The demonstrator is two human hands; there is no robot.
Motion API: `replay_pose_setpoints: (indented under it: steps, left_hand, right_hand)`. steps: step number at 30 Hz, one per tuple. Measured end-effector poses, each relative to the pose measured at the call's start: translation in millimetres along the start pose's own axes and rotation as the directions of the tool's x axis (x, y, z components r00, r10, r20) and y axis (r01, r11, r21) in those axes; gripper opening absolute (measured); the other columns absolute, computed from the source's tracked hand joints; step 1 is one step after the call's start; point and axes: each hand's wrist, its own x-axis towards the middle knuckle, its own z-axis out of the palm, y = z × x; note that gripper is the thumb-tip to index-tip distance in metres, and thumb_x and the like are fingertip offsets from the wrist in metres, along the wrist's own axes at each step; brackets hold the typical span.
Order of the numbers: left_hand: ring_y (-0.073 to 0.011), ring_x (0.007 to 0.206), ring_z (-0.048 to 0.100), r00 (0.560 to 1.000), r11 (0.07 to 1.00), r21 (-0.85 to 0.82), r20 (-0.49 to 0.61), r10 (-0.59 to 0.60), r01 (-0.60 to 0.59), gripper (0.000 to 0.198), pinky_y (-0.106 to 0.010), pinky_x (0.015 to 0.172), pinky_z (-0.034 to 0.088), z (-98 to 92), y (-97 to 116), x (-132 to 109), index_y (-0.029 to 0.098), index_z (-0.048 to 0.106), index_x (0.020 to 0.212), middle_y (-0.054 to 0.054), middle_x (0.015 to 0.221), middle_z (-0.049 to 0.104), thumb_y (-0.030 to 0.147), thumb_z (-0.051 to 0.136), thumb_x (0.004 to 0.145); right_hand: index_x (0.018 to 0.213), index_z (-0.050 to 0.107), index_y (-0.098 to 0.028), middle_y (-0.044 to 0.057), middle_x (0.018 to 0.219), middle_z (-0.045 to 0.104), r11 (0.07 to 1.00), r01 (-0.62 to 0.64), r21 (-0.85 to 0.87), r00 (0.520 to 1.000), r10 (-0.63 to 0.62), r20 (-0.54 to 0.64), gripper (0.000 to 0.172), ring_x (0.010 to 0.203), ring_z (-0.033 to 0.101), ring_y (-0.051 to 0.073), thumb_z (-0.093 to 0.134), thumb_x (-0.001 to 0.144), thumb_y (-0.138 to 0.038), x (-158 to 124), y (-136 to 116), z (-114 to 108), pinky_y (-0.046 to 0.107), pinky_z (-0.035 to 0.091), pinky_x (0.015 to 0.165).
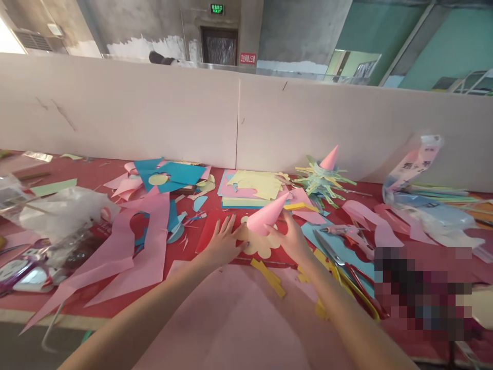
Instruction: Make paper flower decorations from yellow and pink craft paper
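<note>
A pink paper cone [265, 213] stands on a pale yellow flower-shaped paper [262, 248], its tip leaning to the right in the head view. Under them lies a red sheet [208, 231]. My left hand [223, 240] is at the flower's left edge, fingers spread, the thumb touching the petals. On the other side, my right hand [296, 239] has its thumb against the cone's lower side and its forefinger behind it. Farther back stands another pink cone [329, 158] on a frilled green and yellow paper piece [321, 181].
Scissors [331, 249] and a pink glue gun [348, 234] lie at right. Pink paper offcuts [115, 246] and a plastic bag [61, 210] cover the left side. Stacked coloured paper [250, 187] lies behind the cone; a white partition [154, 113] closes the table's back.
</note>
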Motion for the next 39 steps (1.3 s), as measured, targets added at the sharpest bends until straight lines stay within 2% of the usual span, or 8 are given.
replay_pose_setpoints:
  steps: [7, 10, 17, 22, 26, 30, 33, 39]
  left_hand:
    - [-0.0269, 0.136, 0.018, 0.992, 0.992, -0.010, -0.025, 0.123, -0.124, 0.059, -0.050, 0.108, 0.015, -4.0, -16, 20, 0.036, 0.030, 0.137, -0.004, 0.147, 0.025, 0.056, 0.041, 0.083]
    - [-0.0247, 0.136, 0.017, 0.992, 0.994, 0.014, -0.069, 0.107, -0.106, 0.057, -0.050, 0.110, 0.014, -1.6, -15, 20, 0.039, 0.028, 0.137, 0.000, 0.148, 0.025, 0.055, 0.039, 0.084]
    - [-0.0249, 0.136, 0.017, 0.989, 0.992, 0.045, -0.082, 0.125, -0.121, 0.060, -0.049, 0.110, 0.016, 6.7, -19, 17, 0.038, 0.022, 0.139, 0.002, 0.148, 0.023, 0.054, 0.039, 0.084]
    - [-0.0247, 0.135, 0.021, 0.989, 0.994, 0.033, -0.095, 0.110, -0.108, 0.062, -0.048, 0.110, 0.019, 10.4, -27, 18, 0.040, 0.021, 0.139, 0.003, 0.148, 0.020, 0.055, 0.040, 0.083]
    - [-0.0230, 0.134, 0.025, 0.994, 0.994, 0.008, -0.033, 0.108, -0.107, 0.057, -0.045, 0.110, 0.023, 5.4, -32, 22, 0.039, 0.030, 0.136, 0.004, 0.146, 0.026, 0.054, 0.041, 0.083]
    - [-0.0239, 0.132, 0.029, 0.994, 0.995, -0.003, -0.049, 0.098, -0.098, 0.048, -0.045, 0.108, 0.028, -0.7, -32, 25, 0.039, 0.041, 0.130, 0.004, 0.145, 0.029, 0.052, 0.043, 0.083]
    - [-0.0243, 0.131, 0.032, 0.992, 0.993, 0.000, -0.041, 0.116, -0.116, 0.045, -0.047, 0.107, 0.029, -4.2, -29, 25, 0.036, 0.041, 0.130, 0.002, 0.145, 0.031, 0.046, 0.042, 0.086]
    - [-0.0292, 0.130, 0.031, 0.991, 0.993, 0.013, -0.063, 0.120, -0.120, 0.057, -0.051, 0.104, 0.031, -4.4, -25, 23, 0.032, 0.038, 0.132, -0.002, 0.144, 0.033, 0.052, 0.050, 0.080]
  right_hand:
    - [0.122, 0.046, -0.023, 0.009, 0.116, 0.058, 0.985, -0.036, -0.167, 0.999, 0.030, -0.040, 0.048, 0.109, 0.054, 0.025, 0.057, 0.079, -0.041, -3, 22, 8, 0.040, 0.046, 0.089]
    - [0.123, 0.046, -0.024, 0.010, 0.118, 0.058, 0.969, -0.019, -0.247, 0.999, 0.009, -0.042, 0.049, 0.108, 0.055, 0.027, 0.057, 0.079, -0.041, -6, 30, 12, 0.042, 0.048, 0.087]
    - [0.126, 0.042, -0.029, 0.007, 0.119, 0.057, 0.961, 0.001, -0.278, 0.996, 0.024, 0.087, 0.053, 0.107, 0.056, 0.026, 0.061, 0.077, -0.035, -9, 31, 19, 0.040, 0.050, 0.086]
    - [0.130, 0.038, -0.033, 0.005, 0.128, 0.051, 0.956, -0.045, -0.291, 0.980, 0.098, 0.170, 0.064, 0.115, 0.050, 0.025, 0.066, 0.072, -0.033, -10, 40, 0, 0.041, 0.049, 0.091]
    - [0.123, 0.047, -0.035, 0.003, 0.120, 0.056, 0.947, -0.031, -0.319, 0.980, 0.092, 0.178, 0.055, 0.110, 0.054, 0.024, 0.065, 0.073, -0.025, -5, 56, -15, 0.041, 0.050, 0.089]
    - [0.117, 0.052, -0.034, 0.002, 0.115, 0.059, 0.948, 0.013, -0.318, 0.984, 0.044, 0.172, 0.048, 0.105, 0.056, 0.023, 0.064, 0.073, -0.020, -3, 59, -13, 0.039, 0.051, 0.086]
    - [0.114, 0.054, -0.032, 0.003, 0.115, 0.058, 0.940, 0.043, -0.339, 0.985, 0.017, 0.170, 0.044, 0.106, 0.056, 0.023, 0.063, 0.074, -0.018, -4, 54, -6, 0.039, 0.051, 0.086]
    - [0.112, 0.054, -0.028, 0.005, 0.117, 0.056, 0.926, 0.038, -0.375, 0.983, 0.032, 0.180, 0.040, 0.110, 0.052, 0.023, 0.064, 0.075, -0.019, -4, 49, 1, 0.040, 0.048, 0.090]
